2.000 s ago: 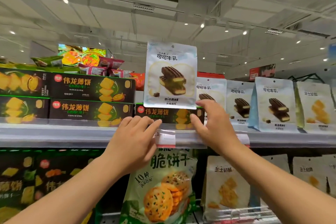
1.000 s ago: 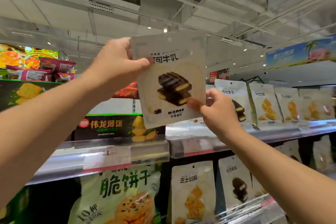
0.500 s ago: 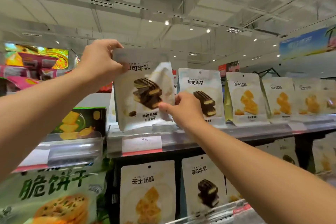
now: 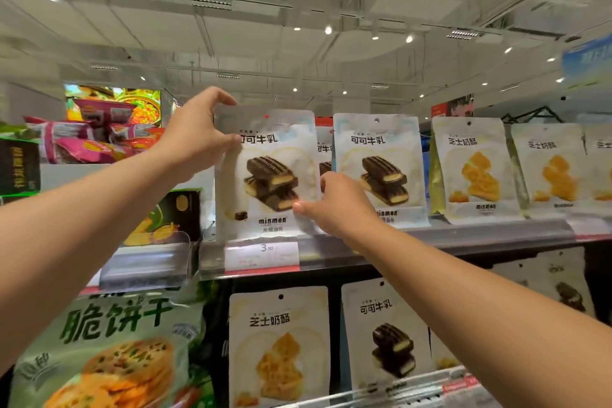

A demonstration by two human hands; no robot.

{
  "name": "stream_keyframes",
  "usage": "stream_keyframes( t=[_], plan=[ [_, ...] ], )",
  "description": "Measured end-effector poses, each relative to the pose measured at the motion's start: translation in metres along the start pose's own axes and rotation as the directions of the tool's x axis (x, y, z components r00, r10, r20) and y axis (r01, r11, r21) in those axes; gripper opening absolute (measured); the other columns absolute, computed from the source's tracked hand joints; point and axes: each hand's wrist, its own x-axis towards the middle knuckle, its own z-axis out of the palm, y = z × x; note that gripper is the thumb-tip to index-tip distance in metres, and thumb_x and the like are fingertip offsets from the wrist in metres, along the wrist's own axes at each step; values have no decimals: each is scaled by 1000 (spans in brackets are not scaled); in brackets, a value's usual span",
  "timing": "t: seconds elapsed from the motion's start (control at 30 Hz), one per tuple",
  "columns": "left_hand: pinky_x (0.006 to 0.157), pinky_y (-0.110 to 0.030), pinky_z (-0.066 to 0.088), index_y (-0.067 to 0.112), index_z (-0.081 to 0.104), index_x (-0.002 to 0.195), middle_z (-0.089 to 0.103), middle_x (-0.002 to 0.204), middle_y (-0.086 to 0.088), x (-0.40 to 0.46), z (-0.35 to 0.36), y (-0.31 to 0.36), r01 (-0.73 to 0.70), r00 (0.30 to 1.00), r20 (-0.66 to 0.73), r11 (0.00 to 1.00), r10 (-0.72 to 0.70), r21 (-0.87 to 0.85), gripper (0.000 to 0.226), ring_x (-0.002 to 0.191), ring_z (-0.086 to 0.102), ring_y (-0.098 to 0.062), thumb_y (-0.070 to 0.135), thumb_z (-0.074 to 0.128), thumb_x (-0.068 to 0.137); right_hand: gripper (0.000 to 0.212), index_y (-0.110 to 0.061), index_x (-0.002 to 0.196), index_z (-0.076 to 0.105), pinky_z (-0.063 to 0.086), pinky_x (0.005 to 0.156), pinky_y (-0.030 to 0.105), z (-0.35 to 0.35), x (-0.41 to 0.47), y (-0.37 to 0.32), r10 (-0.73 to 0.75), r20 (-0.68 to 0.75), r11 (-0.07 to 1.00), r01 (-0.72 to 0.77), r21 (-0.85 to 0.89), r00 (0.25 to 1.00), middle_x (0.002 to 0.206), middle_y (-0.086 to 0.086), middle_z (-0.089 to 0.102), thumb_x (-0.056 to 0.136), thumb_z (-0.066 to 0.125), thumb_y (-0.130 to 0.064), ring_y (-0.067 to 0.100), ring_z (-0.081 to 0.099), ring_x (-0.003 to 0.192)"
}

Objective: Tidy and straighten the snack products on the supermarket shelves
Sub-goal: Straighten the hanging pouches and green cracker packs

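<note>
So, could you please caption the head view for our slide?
Both hands, left hand and right hand, stand a cocoa-milk biscuit pouch upright on the top shelf.

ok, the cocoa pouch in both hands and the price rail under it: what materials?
Cocoa pouch: looks like flexible plastic film, matte white print; it dents where the left hand and right hand pinch it, and has a flat sealed top band. Price rail: probably clear glossy plastic over the shelf edge; it shows glare streaks and a paper tag behind it.
</note>
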Motion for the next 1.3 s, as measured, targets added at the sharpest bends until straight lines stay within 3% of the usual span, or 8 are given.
stream_keyframes(
  t=[0.07,0.17,0.27,0.4,0.7,1.13,1.23,1.3],
  plan=[
    [62,-25,48,31,52,122,61,118,-6,0,4,-5,-23,1000,-15,998,24,66,53,93,61,-23,13,77,80,36,-15,91,55,42,57,31,1,0,-1,15,10,1000,-14,-15,1000,85,0,58,80,74,-45,15,52,71],
    [91,-33,42,24,38,141,46,135,-12,-7,7,-1,-68,993,-80,969,90,239,67,117,49,-28,22,72,83,39,-15,108,62,53,79,37,-3,-4,0,1,2,1000,-1,-30,1000,102,2,67,83,71,-44,20,62,91],
    [99,-44,39,12,42,138,43,131,-19,-40,7,13,-300,922,-137,892,361,337,58,119,45,-35,23,63,84,49,-16,132,54,47,93,28,-8,-23,6,-76,-138,992,90,94,987,122,1,64,87,68,-28,12,59,107],
    [88,-49,44,7,61,119,58,122,-16,-110,27,11,-607,777,132,679,615,413,42,111,55,-38,19,61,79,38,-19,129,57,39,103,20,-4,-65,33,-264,-224,956,285,68,938,123,-15,56,92,61,-16,-4,47,114],
    [113,-56,26,9,59,127,47,142,-21,-171,66,-33,-569,822,329,626,466,534,50,133,41,-40,35,45,86,66,-13,146,38,20,118,52,23,-99,85,-528,-40,799,480,-363,848,157,13,26,86,67,-13,32,21,146],
    [117,-59,12,6,34,149,21,158,-20,-207,88,-45,-507,837,231,545,495,668,71,147,14,-37,23,52,82,79,-11,147,38,17,118,52,30,-100,96,-584,-95,774,518,-365,806,156,17,27,75,68,-7,35,22,146],
    [114,-58,22,6,40,144,31,154,-19,-241,102,-57,-664,733,359,496,578,559,65,143,27,-37,20,55,83,79,-13,149,35,17,119,49,29,-96,102,-615,-68,740,545,-394,786,157,16,27,76,67,-14,34,22,146],
    [108,-52,33,5,49,137,44,146,-19,-255,110,-57,-645,764,451,531,462,549,61,134,43,-37,23,61,80,79,-14,150,33,14,120,47,27,-95,104,-623,-45,726,556,-405,781,157,16,25,78,64,-18,33,21,146]
  ],
)
